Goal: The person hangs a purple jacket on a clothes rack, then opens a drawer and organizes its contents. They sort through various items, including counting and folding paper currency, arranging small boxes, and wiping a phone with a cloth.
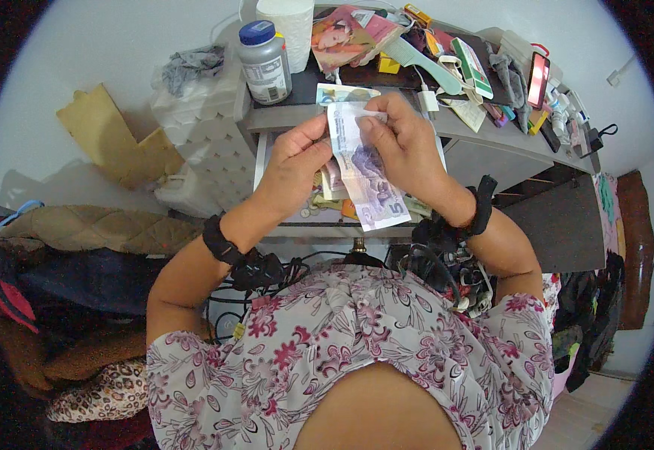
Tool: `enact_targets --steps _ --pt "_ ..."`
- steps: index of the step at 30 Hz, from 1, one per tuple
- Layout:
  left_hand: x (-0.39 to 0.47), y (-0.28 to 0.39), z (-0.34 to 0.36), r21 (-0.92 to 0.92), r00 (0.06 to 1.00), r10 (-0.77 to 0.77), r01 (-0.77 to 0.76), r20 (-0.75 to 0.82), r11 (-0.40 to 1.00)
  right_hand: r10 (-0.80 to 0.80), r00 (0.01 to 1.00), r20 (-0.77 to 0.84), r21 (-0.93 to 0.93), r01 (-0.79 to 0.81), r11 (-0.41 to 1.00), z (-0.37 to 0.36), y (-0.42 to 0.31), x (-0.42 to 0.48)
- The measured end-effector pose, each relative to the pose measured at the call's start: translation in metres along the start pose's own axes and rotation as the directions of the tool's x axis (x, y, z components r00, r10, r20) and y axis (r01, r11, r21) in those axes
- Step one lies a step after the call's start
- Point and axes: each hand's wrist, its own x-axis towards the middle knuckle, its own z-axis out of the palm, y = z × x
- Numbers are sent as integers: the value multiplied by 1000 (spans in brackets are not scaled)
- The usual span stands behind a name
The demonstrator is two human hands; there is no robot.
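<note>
A purple five-yuan banknote [366,180] hangs lengthwise between my two hands, its printed lower end free. My left hand [301,149] pinches its upper left edge between thumb and fingers. The top right part is gripped by my right hand [397,135], with the thumb lying on the paper. Below the note is a pulled-out drawer [260,163] holding coins [305,213] and more paper notes [332,183], partly hidden by my hands and the banknote. Just beyond my fingers, a bluish banknote [349,91] lies at the front of the desktop.
On the desk [304,118] stand a grey bottle with a blue lid [265,64] and a white paper roll [286,28]. A green comb [422,64], a charger [428,101] and a lit phone [539,80] are farther right. Clothes [79,281] are piled at left; cables [282,275] run under the drawer.
</note>
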Motion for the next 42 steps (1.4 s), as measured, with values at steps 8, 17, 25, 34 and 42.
enact_targets --steps 8,17,25,34,42 --pt "2 -9 -9 143 996 36 -48 87 988 -115 993 5 -235 112 966 -1 -2 0" --pt "4 -10 2 231 996 63 -74 56 970 -56 997 -51 -314 37 949 -5 5 5" --pt "3 -11 9 259 981 142 -171 129 951 -268 955 -124 -363 208 908 -12 20 9" --pt "5 -12 4 366 966 181 -239 185 900 42 989 140 125 -59 990 -20 26 6" --pt "7 -8 2 335 993 -50 10 110 942 86 994 62 179 -96 979 -18 23 1"
